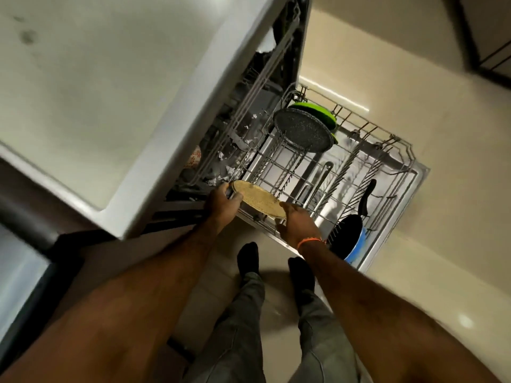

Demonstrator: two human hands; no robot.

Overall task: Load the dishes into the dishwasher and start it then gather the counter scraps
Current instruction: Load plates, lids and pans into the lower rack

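I hold a round tan speckled plate [260, 199] over the near edge of the pulled-out lower dishwasher rack [387, 150]. My left hand [222, 201] grips its left rim. My right hand [297, 222] holds the right rim from below, fingers curled round it. In the rack stand a dark speckled plate [302, 131] and a green plate [318, 110] behind it. A black pan with a blue outside [349, 239] sits at the rack's near right corner, its handle pointing up.
The white counter [110, 106] overhangs the open dishwasher on the left. The upper rack [257, 87] is partly inside the machine, with a cup [195, 158] below it. The open door [414, 194] lies flat under the rack. My feet stand on the beige floor [442, 244].
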